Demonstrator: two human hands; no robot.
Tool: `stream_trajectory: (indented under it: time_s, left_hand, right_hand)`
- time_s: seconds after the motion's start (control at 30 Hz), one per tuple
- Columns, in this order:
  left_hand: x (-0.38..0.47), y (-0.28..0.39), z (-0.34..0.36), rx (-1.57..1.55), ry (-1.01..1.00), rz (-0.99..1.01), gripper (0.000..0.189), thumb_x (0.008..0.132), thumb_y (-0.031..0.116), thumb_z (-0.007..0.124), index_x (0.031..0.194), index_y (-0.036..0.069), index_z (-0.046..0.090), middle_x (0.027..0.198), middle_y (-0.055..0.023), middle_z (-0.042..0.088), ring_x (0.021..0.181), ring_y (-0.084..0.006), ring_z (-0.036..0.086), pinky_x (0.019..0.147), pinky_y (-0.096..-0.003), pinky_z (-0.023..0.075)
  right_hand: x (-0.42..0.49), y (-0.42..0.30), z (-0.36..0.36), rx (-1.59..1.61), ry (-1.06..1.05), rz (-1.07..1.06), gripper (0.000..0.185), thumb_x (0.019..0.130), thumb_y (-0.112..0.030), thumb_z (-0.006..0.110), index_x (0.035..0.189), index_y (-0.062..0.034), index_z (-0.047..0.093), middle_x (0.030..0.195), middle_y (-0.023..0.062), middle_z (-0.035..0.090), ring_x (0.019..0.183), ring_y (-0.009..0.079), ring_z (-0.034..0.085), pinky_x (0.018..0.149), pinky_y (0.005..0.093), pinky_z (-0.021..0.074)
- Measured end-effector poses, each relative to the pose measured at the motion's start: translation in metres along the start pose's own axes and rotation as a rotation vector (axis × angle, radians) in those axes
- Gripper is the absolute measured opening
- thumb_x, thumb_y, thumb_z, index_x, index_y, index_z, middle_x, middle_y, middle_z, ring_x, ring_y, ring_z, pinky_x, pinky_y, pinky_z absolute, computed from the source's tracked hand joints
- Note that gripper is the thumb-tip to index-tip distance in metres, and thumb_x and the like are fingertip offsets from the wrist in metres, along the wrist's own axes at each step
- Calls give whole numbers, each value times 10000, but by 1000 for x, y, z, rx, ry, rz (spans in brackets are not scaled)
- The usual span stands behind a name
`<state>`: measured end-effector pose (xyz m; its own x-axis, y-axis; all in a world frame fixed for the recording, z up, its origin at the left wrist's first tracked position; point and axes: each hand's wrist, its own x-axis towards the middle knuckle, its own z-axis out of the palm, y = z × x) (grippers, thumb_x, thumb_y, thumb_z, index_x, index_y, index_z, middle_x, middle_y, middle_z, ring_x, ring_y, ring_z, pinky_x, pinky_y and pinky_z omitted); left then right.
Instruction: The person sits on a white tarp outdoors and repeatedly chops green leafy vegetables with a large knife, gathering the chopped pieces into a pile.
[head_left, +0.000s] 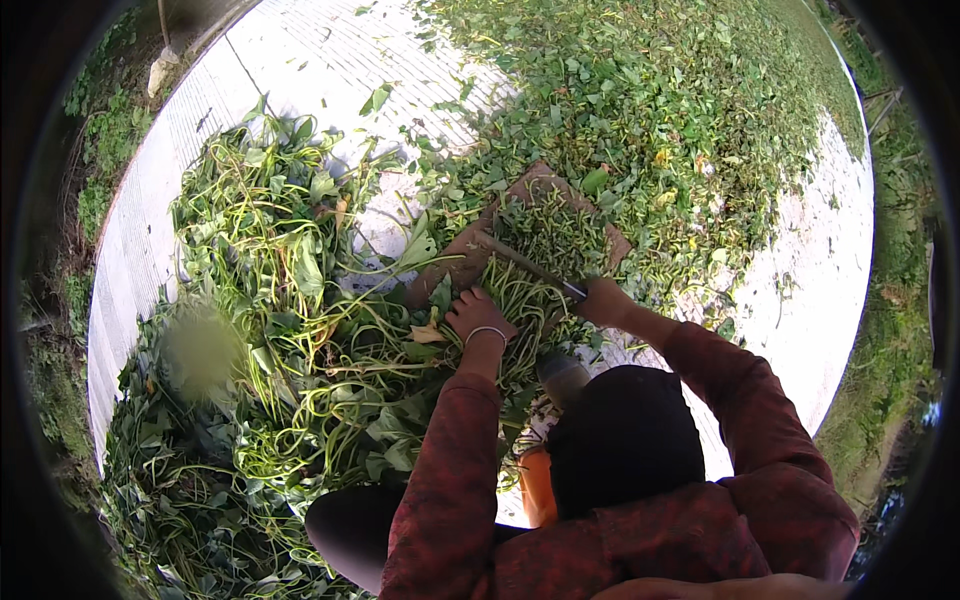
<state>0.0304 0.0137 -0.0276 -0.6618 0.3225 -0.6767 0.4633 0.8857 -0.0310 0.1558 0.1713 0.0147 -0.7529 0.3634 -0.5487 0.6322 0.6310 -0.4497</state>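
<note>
My right hand (602, 301) is closed around the handle of a long-bladed knife (529, 264), its blade lying slantwise over a brown chopping board (541, 178). My left hand (480, 319), with a pale bracelet at the wrist, presses on a bundle of long green vine stems (521, 304) at the board's near side. Chopped stem pieces (551, 221) cover much of the board just beyond the blade. The left fingers are partly hidden among leaves and stems, so their grip is only partly visible.
Uncut leafy vines (300, 352) form a large heap on the left. Chopped greens (660, 112) spread over the pale ribbed concrete (300, 45) ahead and to the right. My dark-clad knee (626, 442), a shoe (562, 379) and an orange object (536, 484) are close to the board.
</note>
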Motion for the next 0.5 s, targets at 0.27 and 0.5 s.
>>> stream_trajectory:
  time_s: [0.27,0.5]
  left_hand:
    - [2,2,-2,-41,9,6,1012,561,440,768,1349,60,259,1270,-134,400,1185,-295,419,972,-448,332]
    - [2,2,1,-14,14,-10,998,569,442,774,1342,70,265,1261,-107,400,1178,-274,419,952,-440,334]
  right_hand:
    - [0,-59,-54,614,461,-537,262,766,-218,653,733,-2,508,606,68,484,530,124,397,512,315,386]
    - [5,8,13,-15,-31,44,323,691,-253,668,921,-28,642,777,203,630,733,351,624,682,424,497]
